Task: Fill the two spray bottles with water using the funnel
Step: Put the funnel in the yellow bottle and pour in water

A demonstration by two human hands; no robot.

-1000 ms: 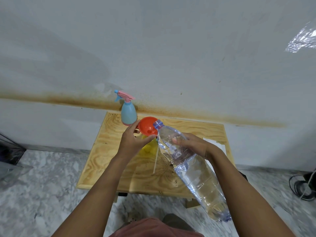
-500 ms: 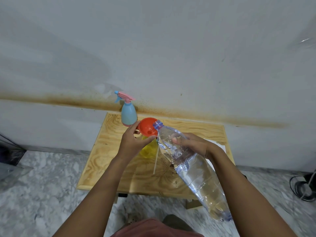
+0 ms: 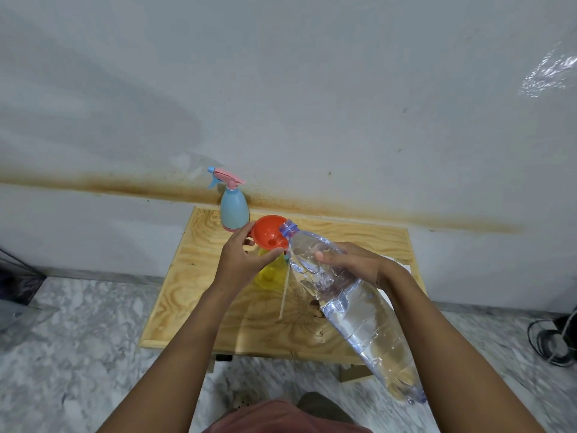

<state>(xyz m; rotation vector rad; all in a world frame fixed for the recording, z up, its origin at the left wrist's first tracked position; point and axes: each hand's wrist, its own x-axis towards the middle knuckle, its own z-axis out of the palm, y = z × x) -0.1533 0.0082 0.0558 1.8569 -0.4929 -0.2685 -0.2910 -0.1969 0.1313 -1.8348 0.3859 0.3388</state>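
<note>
Bottle [image 3: 349, 301] at funnel [image 3: 268, 235] (yellow sprayer [image 3: 268, 274] beneath)

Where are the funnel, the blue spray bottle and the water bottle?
funnel [image 3: 268, 234]: head view, inside its bowl.
blue spray bottle [image 3: 234, 210]: head view, its body.
water bottle [image 3: 356, 314]: head view, its side wall.

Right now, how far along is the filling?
Done: funnel seated in the yellow spray bottle. In hand: left hand holds the funnel, right hand tips the water bottle over it. Left: the blue spray bottle stands behind, sprayer on; its fill cannot be seen.
</note>
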